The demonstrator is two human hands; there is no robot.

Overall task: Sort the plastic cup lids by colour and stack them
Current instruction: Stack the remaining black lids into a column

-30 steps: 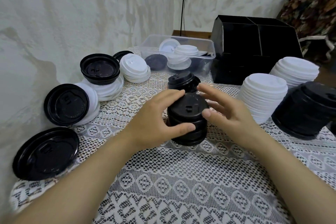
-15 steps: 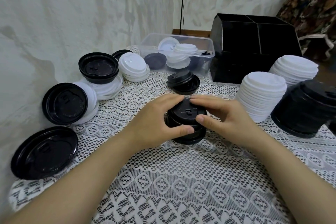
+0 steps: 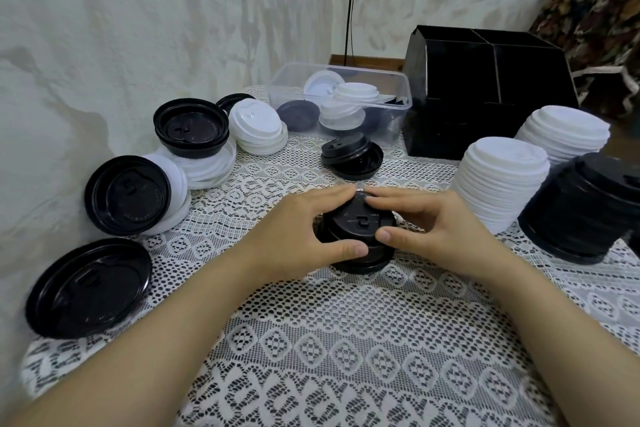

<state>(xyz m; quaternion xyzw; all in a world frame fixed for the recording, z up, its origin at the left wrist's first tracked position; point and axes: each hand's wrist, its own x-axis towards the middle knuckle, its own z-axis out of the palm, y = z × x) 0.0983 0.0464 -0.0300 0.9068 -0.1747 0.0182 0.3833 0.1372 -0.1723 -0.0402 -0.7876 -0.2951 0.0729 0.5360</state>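
Note:
A short stack of black lids (image 3: 360, 224) sits on the lace tablecloth in the middle. My left hand (image 3: 294, 236) grips its left side, thumb in front and fingers over the far rim. My right hand (image 3: 429, 229) grips its right side in the same way, its fingertips lying on the top lid. Two more black lids (image 3: 351, 156) lie just behind. At the right stand two tall white stacks (image 3: 502, 180) (image 3: 562, 133) and a tall black stack (image 3: 588, 204).
Loose black lids (image 3: 90, 286) (image 3: 126, 194) and mixed black and white piles (image 3: 194, 135) (image 3: 258, 126) lie along the left wall. A clear tub (image 3: 277, 87) with lids and a black divided box (image 3: 485, 94) stand at the back.
Both hands have closed in on the black stack and pressed it down; it stands lower than a second ago. My right hand went from hovering open to gripping it.

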